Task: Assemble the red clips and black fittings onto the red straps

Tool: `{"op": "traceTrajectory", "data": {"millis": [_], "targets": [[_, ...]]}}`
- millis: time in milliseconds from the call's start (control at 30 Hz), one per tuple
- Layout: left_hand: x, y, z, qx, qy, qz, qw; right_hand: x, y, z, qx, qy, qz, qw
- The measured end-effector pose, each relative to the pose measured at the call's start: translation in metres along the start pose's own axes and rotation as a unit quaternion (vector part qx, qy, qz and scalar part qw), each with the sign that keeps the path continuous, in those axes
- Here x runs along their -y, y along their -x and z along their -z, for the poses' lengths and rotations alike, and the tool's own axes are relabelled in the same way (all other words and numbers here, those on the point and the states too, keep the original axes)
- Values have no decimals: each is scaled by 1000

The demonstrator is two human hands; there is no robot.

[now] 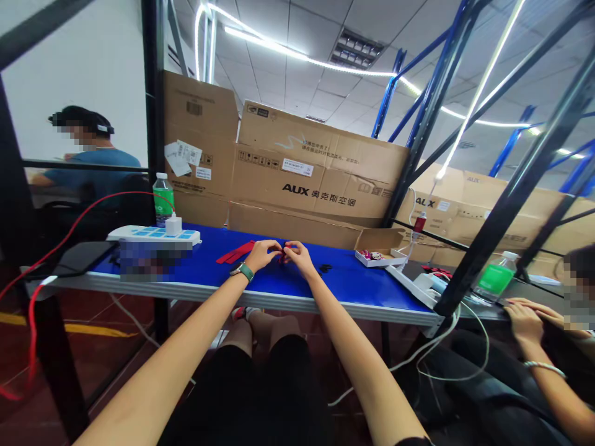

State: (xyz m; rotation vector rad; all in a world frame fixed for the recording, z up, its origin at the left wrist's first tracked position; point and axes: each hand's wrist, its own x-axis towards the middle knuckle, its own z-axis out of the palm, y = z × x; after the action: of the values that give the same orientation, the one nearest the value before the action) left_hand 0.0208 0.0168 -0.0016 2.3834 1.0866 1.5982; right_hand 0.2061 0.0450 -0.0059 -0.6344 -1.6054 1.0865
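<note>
The left hand [263, 255] and right hand [297, 259] pinch one small red piece [284, 255] between their fingertips, just above the blue tabletop [353, 291]; the fingers hide most of its shape. Left of the hands lie two flat red strips [236, 252]; to the right, one small black item [325, 267]. Farther right sits one white tray [367, 262] holding small red-and-white parts, too small to count. Far left stand one white power strip [153, 234] and one water bottle [163, 199].

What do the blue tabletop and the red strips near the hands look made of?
The blue tabletop looks like smooth laminate, with a glossy sheen and a pale edge band. The red strips look like flat plastic or card, too small to settle.
</note>
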Motion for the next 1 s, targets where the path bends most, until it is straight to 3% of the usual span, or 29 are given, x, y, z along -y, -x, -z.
{"op": "traceTrajectory", "data": {"millis": [167, 333, 433, 533, 700, 800, 1000], "targets": [[-6, 1, 2, -12, -31, -33, 999, 0, 3, 0, 23, -45, -33, 998], [-9, 2, -1, -19, -59, -53, 997, 1, 2, -1, -30, -54, -53, 997], [-9, 1, -2, -25, -52, -48, 997, 2, 1, 1, -63, -53, -65, 994], [-8, 1, -3, -26, -42, -30, 998, 1, 1, 3, -45, -59, -71, 995], [-6, 2, -5, -14, 29, 13, 999, -4, -3, 5, -60, -32, -40, 997], [-2, 1, -6, -2, 21, 7, 1000, -6, -5, 4, -69, -3, -30, 997], [9, 0, 1, -71, -133, 43, 988, 3, 5, 0, 45, -20, -82, 995]]}}
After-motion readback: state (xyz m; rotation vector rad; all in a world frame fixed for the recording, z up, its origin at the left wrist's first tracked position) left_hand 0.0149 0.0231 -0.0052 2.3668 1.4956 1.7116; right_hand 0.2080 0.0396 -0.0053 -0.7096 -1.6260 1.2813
